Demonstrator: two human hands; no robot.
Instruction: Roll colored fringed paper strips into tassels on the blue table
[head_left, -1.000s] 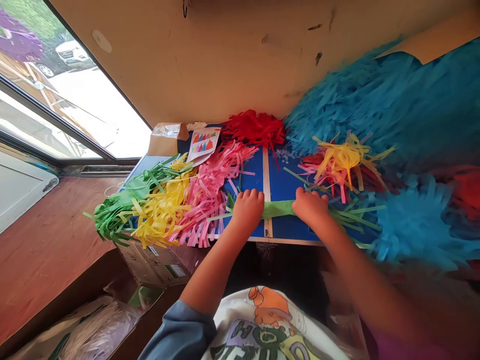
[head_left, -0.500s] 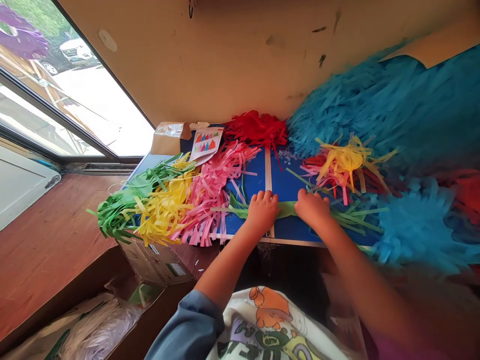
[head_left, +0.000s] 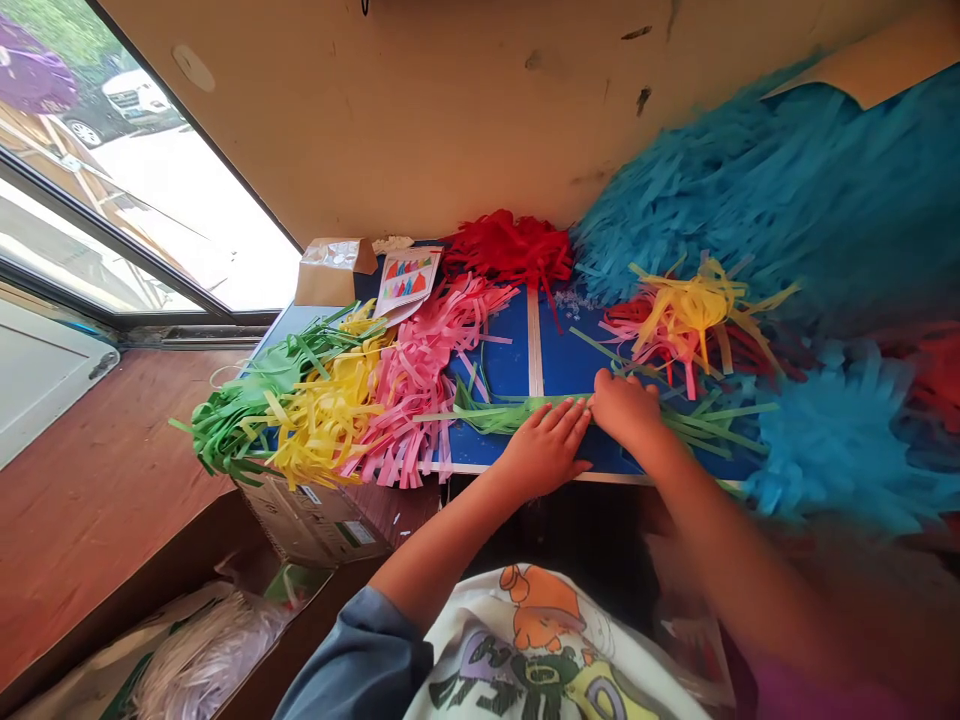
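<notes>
Resting flat on the light-green fringe (head_left: 502, 414), my left hand (head_left: 546, 448) has its fingers stretched out, their tips just beside my right hand (head_left: 628, 408), whose fingers curl closed around the same strip. The fringe lies across the blue tabletop (head_left: 510, 350) near its front edge, between a pink fringe (head_left: 412, 390) and a light-blue tassel (head_left: 847, 430).

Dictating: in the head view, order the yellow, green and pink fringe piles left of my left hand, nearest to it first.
1. Pink pile, left of your left hand.
2. Yellow pile, beyond the pink.
3. Green pile, farthest left.
</notes>
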